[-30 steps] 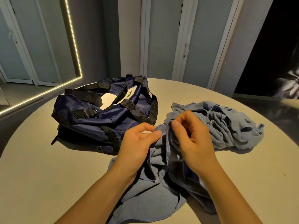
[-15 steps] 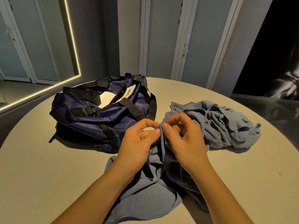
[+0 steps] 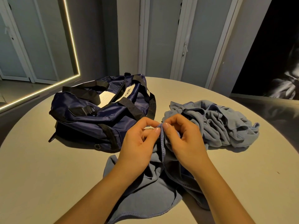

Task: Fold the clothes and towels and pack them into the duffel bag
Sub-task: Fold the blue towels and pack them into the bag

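Round beige table (image 3: 48, 167): left hand (image 3: 139, 143) and right hand (image 3: 182, 139) together pinch one towel (image 3: 155, 191) hem; best slide apart along it, finding corners before folding

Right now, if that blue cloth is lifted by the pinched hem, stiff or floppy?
Likely floppy: the blue cloth drapes in soft folds below the hem that the left hand and right hand pinch. Probably light, since a fingertip grip holds that hem up. Its bunched lower part lies on the table, so it would likely trail.
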### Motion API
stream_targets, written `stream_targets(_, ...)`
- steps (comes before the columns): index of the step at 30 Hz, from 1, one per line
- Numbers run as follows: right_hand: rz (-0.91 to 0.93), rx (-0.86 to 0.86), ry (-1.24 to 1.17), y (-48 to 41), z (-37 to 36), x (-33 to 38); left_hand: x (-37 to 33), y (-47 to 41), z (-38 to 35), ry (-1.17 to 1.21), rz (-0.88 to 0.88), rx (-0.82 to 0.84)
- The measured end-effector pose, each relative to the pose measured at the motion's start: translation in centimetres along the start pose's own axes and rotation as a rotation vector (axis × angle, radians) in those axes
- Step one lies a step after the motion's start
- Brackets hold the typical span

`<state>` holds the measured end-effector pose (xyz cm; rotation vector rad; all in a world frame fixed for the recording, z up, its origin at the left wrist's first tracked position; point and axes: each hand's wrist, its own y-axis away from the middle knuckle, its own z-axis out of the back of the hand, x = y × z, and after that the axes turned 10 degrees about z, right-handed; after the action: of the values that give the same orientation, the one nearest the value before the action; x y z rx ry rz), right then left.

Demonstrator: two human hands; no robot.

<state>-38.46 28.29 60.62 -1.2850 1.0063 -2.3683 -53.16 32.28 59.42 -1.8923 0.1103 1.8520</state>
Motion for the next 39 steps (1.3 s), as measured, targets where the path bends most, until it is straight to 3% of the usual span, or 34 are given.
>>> stream_targets(2, -0.032, -0.012, 0.046, -0.3, 0.4, -0.3, 0.1, -0.3, 0.6, -0.118, -0.065, -0.043)
stream_targets(9, -0.31, -0.352, -0.071, -6.8, 3.8, 1.6, 0.6, -1.2, 2.5, -0.46, -0.183, -0.18)
stream_targets(11, -0.438, -0.471, -0.25, -9.2, 4.9, 2.0, 0.3, -1.4, 3.1, -0.452, -0.228, -0.258)
stream_targets(14, -0.639, -0.619, -0.785, -11.2, 4.7, 2.9, -0.2, -1.2, 3.5, -0.38, -0.266, -0.3)
stream_targets(17, -0.636, -0.607, -1.001, -11.2, 2.7, 3.1, -0.1, -1.1, 3.1, -0.451, -0.304, -0.341)
stream_targets(19, -0.646, -0.569, -1.094, -10.5, 1.9, 3.0, 0.4, -1.5, 3.2, -0.506, -0.239, -0.335)
stream_targets(21, -0.676, -0.487, -1.089, -9.9, 2.0, 2.5, 0.9, -1.9, 3.5, -0.561, -0.095, -0.303)
stream_targets(25, -0.673, -0.439, -0.77, -9.4, 3.2, 0.8, 1.5, -2.1, 4.4, -0.769, 0.117, -0.187)
stream_targets(31, -0.694, -0.549, -0.743, -9.6, 3.8, -1.6, 1.4, -1.8, 4.6, -1.142, 0.168, 0.02)
stream_targets(36, -0.701, -0.636, -0.84, -10.2, 4.0, -3.9, 0.9, -1.7, 4.8, -1.109, 0.21, 0.079)
stream_targets(39, -0.707, -0.654, -0.855, -10.9, 3.2, -4.6, 1.2, -1.9, 5.0, -1.14, 0.176, 0.022)
